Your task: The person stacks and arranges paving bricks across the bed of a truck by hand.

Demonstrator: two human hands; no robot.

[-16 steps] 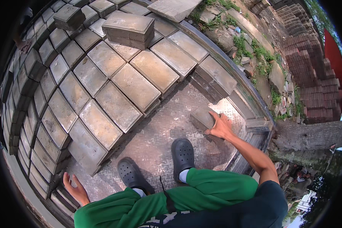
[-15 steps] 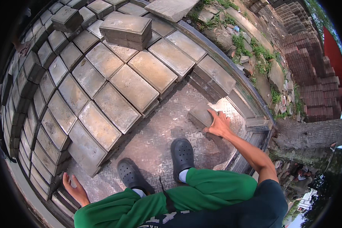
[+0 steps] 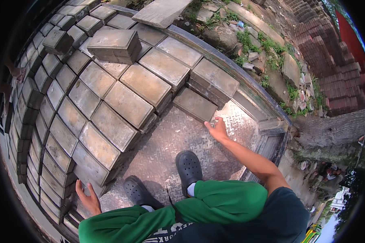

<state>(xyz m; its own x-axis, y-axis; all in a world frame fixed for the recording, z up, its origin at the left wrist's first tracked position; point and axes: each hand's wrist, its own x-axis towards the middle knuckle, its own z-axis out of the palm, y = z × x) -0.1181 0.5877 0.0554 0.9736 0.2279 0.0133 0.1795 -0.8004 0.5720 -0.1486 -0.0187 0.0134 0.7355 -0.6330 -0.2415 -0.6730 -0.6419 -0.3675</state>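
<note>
A grey concrete paver point(image 3: 195, 104) lies flat on the metal floor, against the front of the stacked pavers point(image 3: 136, 97). My right hand point(image 3: 217, 129) is at its near right corner, with thumb and finger bent around that end. Lower left, my left hand point(image 3: 90, 198) holds nothing. Its fingers are spread beside the near corner of a lower paver point(image 3: 91, 164); whether they touch it I cannot tell. Just right of the flat paver stand two stacked pavers point(image 3: 215, 81) along the side rail.
Under my dark clogs point(image 3: 188, 168) is a patterned metal floor point(image 3: 162, 150). A metal side rail point(image 3: 259, 95) curves along the right. Loose pavers point(image 3: 114, 42) sit atop the stack. Beyond the rail are rubble, weeds, a tree trunk point(image 3: 332, 133) and piled reddish blocks point(image 3: 332, 60). Another person's hand point(image 3: 18, 73) shows far left.
My right hand has moved the paver forward and left, up against the stack, and now sits at its near end. My left hand stays low beside the stack. The view has shifted slightly.
</note>
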